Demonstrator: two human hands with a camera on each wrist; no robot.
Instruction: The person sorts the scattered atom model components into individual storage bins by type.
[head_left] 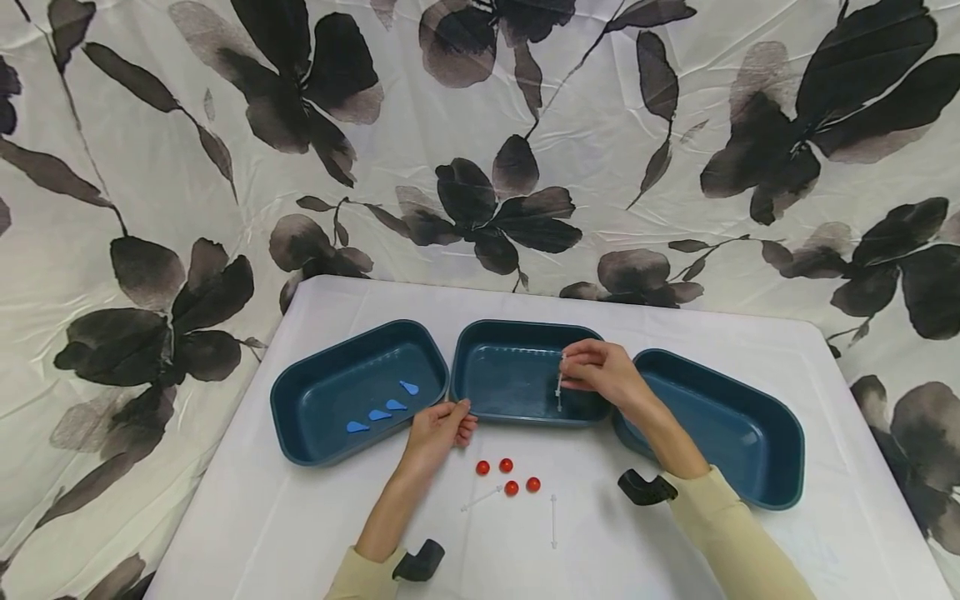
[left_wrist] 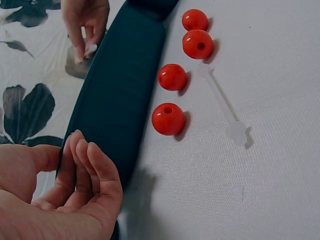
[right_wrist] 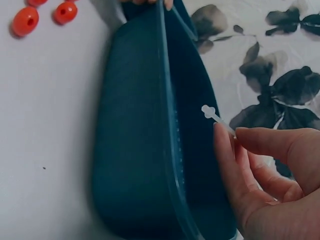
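Observation:
My right hand (head_left: 606, 373) pinches a thin translucent white plastic stick (right_wrist: 210, 113) between thumb and fingertips, above the right part of the middle dark teal tray (head_left: 498, 379). A small knobbed end of the stick juts past the fingertips in the right wrist view. At that tray's near left corner, my left hand (head_left: 437, 429) grips the rim, thumb on one side and fingers curled on the other. On the white cloth in front lie several red beads (left_wrist: 168, 119) with holes. Beside them are two more white sticks, one slanted (head_left: 482, 499) and one pointing toward me (head_left: 553, 523).
To the left, an angled teal tray (head_left: 318, 408) holds several blue drop-shaped pieces (head_left: 379, 415). Another teal tray (head_left: 727, 433) stands angled on the right, under my right forearm. A floral cloth (head_left: 465, 125) hangs behind the table.

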